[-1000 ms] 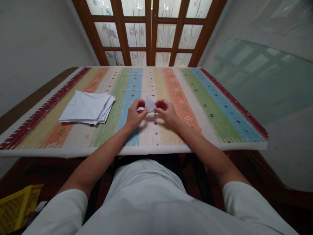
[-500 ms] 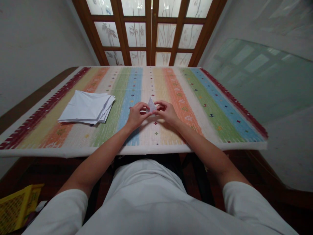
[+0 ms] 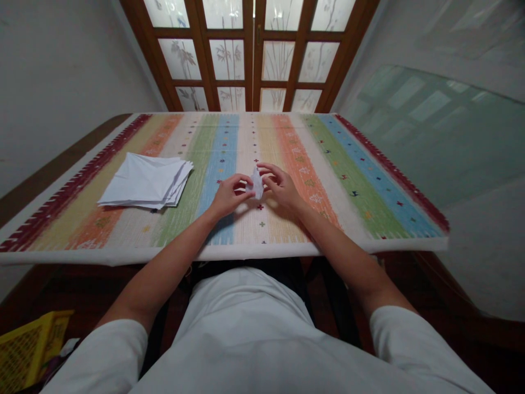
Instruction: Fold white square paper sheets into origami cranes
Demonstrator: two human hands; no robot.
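Nearest, a white T-shirt (image 3: 246,339) across the bottom of the view, with two bare forearms reaching from its short sleeves to the middle of a striped woven table runner (image 3: 328,180). Left hand (image 3: 229,197) curled and grasping the lower left side of a small folded piece of white paper (image 3: 257,184). Right hand (image 3: 281,189) grasping the same piece from the other side, its fingers (image 3: 268,171) arched toward the upper edge. Neither hand clenched into a fist, neither released. Paper held between both hands, just above the cream stripe with its small red crosses. Compared with half a second ago, paper narrower and more upright, sitting slightly lower and further right, and right-hand fingers lifted higher.

Left of the hands, well apart from them, a loose stack of folded white paper squares (image 3: 143,180) on the runner, in the same place. Below the table edge at lower left, a yellow plastic crate (image 3: 33,345). Beyond the runner, a wooden-framed glazed door (image 3: 250,54) with frosted plant patterns; to the right, a greenish reflective pane (image 3: 435,126).
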